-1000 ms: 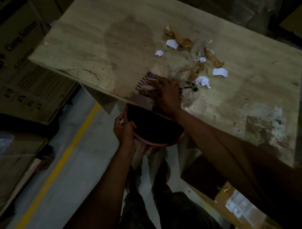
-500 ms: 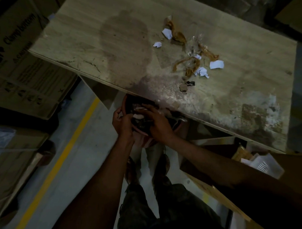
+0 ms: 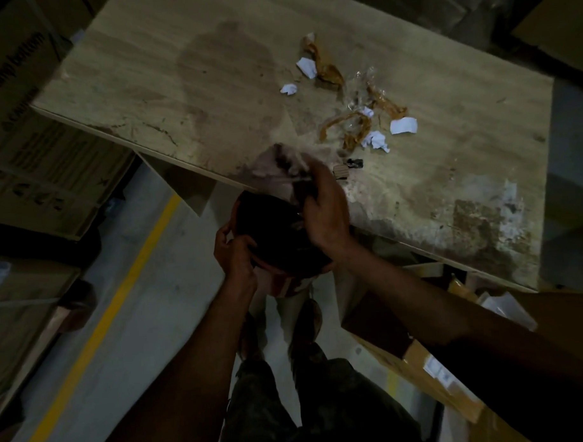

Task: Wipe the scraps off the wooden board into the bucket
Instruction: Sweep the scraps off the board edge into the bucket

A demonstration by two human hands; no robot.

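The left hand (image 3: pixel 233 252) grips the left rim of the bucket (image 3: pixel 271 234), fingers curled over it, and holds it just under the edge of the wooden board (image 3: pixel 180 92). Just right of it, the right hand (image 3: pixel 324 209) is closed around a blurred thing, probably a cloth (image 3: pixel 283 170), at the board's edge above the bucket. The scraps (image 3: pixel 356 126) lie on the board beyond the right hand.

Shows matt, stained, scuffed grain on the wooden board (image 3: pixel 213 91). Carries crumpled white paper scraps (image 3: pixel 403 125), glossy brown tape strips (image 3: pixel 326 70), crinkled clear plastic film (image 3: pixel 358 93). Matt printed cardboard on the boxes (image 3: pixel 43 156) at left.
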